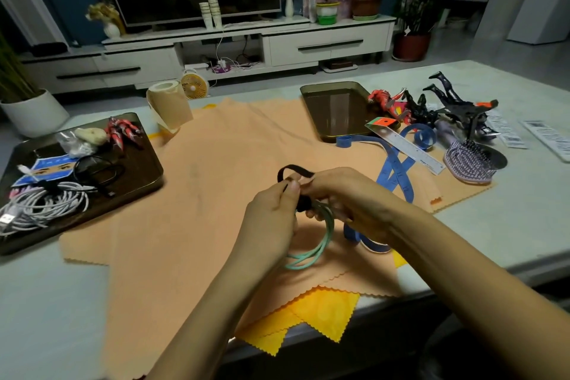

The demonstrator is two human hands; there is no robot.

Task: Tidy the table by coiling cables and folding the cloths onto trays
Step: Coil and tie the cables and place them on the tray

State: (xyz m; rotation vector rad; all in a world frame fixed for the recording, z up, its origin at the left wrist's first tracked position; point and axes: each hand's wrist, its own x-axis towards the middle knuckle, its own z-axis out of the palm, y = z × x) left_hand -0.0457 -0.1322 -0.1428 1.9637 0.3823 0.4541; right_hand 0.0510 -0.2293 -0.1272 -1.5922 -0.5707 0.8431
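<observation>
Nearest, at the table [46, 302] edge: yellow cloth [324, 311], unfolded, zigzag corners hanging over, tucked under the big orange cloth [200, 170]; neither cloth folded yet. Mid-frame, above the orange cloth: left hand [271, 216] pinching the end of a black strap [294, 170]; right hand [342, 194] curled round the top of a teal cable [322, 241], already looped, coil dangling below the knuckles; strap arching up between the two hands. Step in hand, by judgement: binding the coiled teal cable. Next move likely calling for drawing the strap snug round the loops and pressing it closed without letting the coil spring apart; then off to a tray. Left: left tray [145, 173] carrying a bundled white cable [46, 203], a black cable [98, 170], a red toy figure [123, 133]. Right: blue tape measure [398, 170] trailing over the orange cloth and passing under the right wrist; ruler [407, 145] across it; hairbrush [468, 163] near the cloth's right corner; all to be lifted before any folding. Farther: right tray [336, 108], toy figures [431, 108] just beside its right rim; paper roll [168, 108] at the cloth's far left.
</observation>
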